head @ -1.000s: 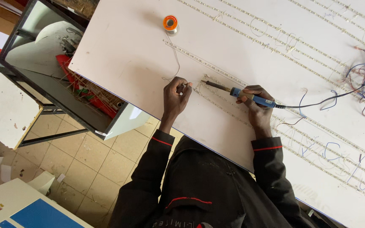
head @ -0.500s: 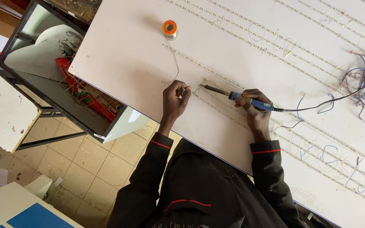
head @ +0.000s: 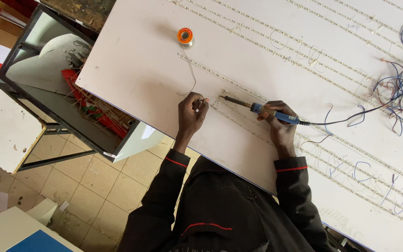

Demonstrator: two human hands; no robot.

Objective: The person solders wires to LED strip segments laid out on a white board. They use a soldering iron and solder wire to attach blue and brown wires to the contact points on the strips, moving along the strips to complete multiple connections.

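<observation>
While right hand [head: 278,122] grips soldering iron [head: 262,109], left hand [head: 191,112] pinches solder wire [head: 191,77]

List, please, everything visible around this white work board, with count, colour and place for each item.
work board: one, white, fills the upper right
solder spool: one, orange, top middle of the board
solder wire: one, thin grey, running from the spool to the left hand
LED strips: several, pale, diagonal across the board
loose wires: a bundle, blue and dark, right edge
soldering iron: one, blue handle, black cord, tip near a strip
metal-framed crate: one, dark, left of the board
left hand: pinching the solder wire
right hand: grip closed on the soldering iron
</observation>
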